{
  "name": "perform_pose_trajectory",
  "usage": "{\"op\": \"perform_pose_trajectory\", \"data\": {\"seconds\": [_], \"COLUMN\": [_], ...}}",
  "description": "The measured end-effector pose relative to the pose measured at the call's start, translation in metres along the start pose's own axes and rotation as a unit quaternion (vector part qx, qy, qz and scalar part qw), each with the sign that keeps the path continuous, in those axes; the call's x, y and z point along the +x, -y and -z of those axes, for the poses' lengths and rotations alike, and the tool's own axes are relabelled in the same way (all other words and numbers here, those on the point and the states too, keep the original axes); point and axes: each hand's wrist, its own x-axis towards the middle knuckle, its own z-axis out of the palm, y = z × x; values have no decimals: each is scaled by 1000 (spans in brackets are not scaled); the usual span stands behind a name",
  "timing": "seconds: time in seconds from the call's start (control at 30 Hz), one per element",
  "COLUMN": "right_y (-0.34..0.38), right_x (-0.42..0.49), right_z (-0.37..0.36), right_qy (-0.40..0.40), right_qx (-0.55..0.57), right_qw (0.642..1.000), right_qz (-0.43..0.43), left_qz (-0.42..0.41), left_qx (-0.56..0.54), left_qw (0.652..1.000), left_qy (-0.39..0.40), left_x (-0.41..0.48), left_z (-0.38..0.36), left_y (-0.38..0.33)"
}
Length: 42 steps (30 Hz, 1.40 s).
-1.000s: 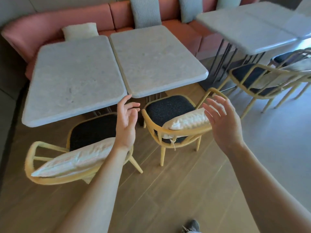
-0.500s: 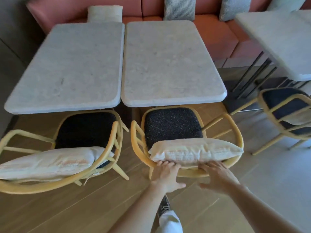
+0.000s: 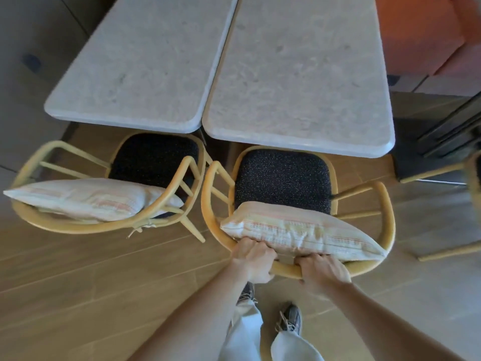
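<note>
A yellow wooden armchair (image 3: 387, 204) with a dark speckled seat stands in front of the right marble table (image 3: 299, 74). A cream striped cushion (image 3: 299, 230) leans on its curved back rail. My left hand (image 3: 253, 259) grips that rail at its left. My right hand (image 3: 321, 269) grips the same rail just to the right, under the cushion's lower edge. Both sets of fingers are curled round the wood.
A second matching chair (image 3: 166, 212) with its own cushion (image 3: 78, 199) stands close on the left, before the left marble table (image 3: 145, 61). Another chair's frame (image 3: 471, 183) shows at the right edge. An orange bench (image 3: 426, 35) lies beyond. My feet stand on the wooden floor (image 3: 78, 295).
I have stepped close behind the right chair. Both hands went from raised and open, to touching the back, to gripping the back rail.
</note>
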Motion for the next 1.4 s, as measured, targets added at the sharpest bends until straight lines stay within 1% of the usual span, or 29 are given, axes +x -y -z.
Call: {"op": "perform_pose_trajectory", "data": {"seconds": [0.17,0.27,0.37,0.47,0.6,0.67,0.7,0.73,0.77,0.8,0.87,0.9,0.97,1.0,1.03,1.07,1.13,1.2,1.27,1.33,1.4], "right_y": [3,6,9,14,11,7,6,7,5,3,6,10,24,33,45,56,78,98,116,134,150], "right_x": [-17,-30,-36,-39,-36,-40,-47,-57,-65,-74,-90,-97,-105,-109,-116,-122,-133,-146,-156,-162,-161], "right_z": [-14,-23,-30,-35,-35,-33,-28,-23,-17,-9,12,27,61,78,93,106,126,138,145,146,142], "right_qy": [-4,-2,-8,-4,-19,-25,-30,-45,-80,-130,-256,-306,-368,-392,-413,-428,-451,-463,-465,-464,-457], "right_qx": [-4,3,16,8,6,31,76,153,235,302,399,456,581,617,631,636,634,639,642,634,639], "right_qw": [1000,1000,1000,1000,1000,999,996,987,969,944,879,834,724,681,655,642,628,609,599,603,600], "right_qz": [7,11,3,11,17,27,28,22,11,-11,-46,-54,-53,-47,-35,-16,27,75,114,138,151], "left_qz": [-20,-51,-55,-62,-67,-66,-63,-62,-60,-57,-42,-26,-14,-22,-37,-52,-83,-96,-91,-82,-78], "left_qx": [-23,-6,3,3,-9,-58,-103,-171,-263,-358,-523,-585,-662,-686,-706,-716,-717,-713,-703,-693,-677], "left_qw": [999,999,998,998,997,995,992,982,961,929,838,789,702,664,628,602,572,556,552,550,558], "left_qy": [13,-1,3,3,-28,-44,-44,-45,-55,-79,-150,-187,-264,-297,-325,-350,-390,-417,-440,-459,-473], "left_x": [-21,-29,-35,-38,-33,-35,-39,-45,-51,-59,-77,-85,-98,-106,-116,-125,-148,-173,-196,-220,-244], "left_z": [1,-2,-6,-12,-17,-18,-17,-14,-10,-7,4,12,36,52,68,82,104,114,116,111,103], "left_y": [-18,-24,-30,-30,-25,-20,-16,-12,-6,0,14,21,31,35,39,44,54,67,80,92,104]}}
